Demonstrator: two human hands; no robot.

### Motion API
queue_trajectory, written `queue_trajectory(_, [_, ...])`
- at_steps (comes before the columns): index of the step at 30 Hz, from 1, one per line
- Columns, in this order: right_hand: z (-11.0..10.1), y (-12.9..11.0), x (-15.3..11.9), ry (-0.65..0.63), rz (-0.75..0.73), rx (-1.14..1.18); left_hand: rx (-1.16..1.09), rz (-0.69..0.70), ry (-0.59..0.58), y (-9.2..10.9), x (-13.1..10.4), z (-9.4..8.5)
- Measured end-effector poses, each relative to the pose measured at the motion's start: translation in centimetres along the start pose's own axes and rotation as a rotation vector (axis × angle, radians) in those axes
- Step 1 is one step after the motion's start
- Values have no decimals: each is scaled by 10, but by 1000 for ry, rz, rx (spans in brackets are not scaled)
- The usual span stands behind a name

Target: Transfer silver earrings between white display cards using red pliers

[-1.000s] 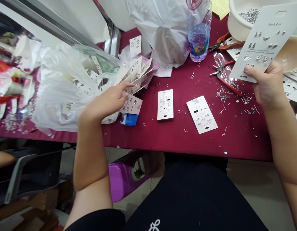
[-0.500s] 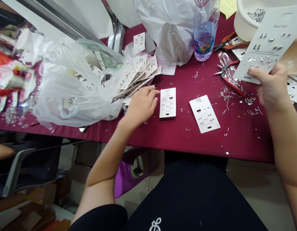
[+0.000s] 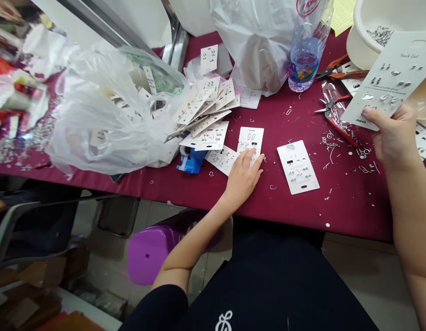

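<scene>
Earring cards are everywhere on this maroon bench (image 3: 206, 193), and the left hand (image 3: 243, 177) lies flat, fingers spread and gripping nothing, its fingertips pressing on the small white card (image 3: 251, 138) near the front edge, whose lower part they hide. Just beside it on the right lies another white card (image 3: 298, 166), untouched and in full view. Over on the right, the right hand (image 3: 392, 135) is clamped on a large grey card (image 3: 392, 80), thumb across its lower corner, holding it up tilted above the bench; its top corner runs off the picture's edge. A fanned heap of cards (image 3: 206, 108) spills from a clear plastic bag (image 3: 105, 119), whose contents are blurred behind the film. A blue tape dispenser (image 3: 191, 161) peeks out from under that heap, half covered. Behind, a water bottle (image 3: 307, 50) and a white bag (image 3: 261, 41) are both cut off at the top. Red-handled pliers (image 3: 332, 115) lie among tiny metal bits too small to make out.
</scene>
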State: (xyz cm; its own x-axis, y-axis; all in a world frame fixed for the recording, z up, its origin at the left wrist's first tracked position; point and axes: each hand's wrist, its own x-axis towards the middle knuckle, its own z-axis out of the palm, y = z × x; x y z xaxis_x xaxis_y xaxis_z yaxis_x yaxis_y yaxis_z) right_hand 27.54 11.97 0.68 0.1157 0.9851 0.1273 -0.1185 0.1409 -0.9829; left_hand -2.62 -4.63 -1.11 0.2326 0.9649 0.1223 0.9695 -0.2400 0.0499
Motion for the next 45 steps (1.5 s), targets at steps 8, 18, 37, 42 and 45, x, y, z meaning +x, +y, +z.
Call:
queue_trajectory(8, [1,-1,0,8,14,-21,12,70,59,-13,-2,6])
queue_trajectory(18, [1,0,-1,17,11,-30,27,100,426,-28,-2,16])
queue_trajectory(37, [4,0,-3,-2,14,-55,-231,-230,676,-36,15,-8])
queue_trajectory(42, [4,-1,-5,21,85,-95,-194,-261,434,-35,27,-5])
queue_trajectory(45, [5,-4,-7,10,68,-97,-123,-158,296,-24,26,-3])
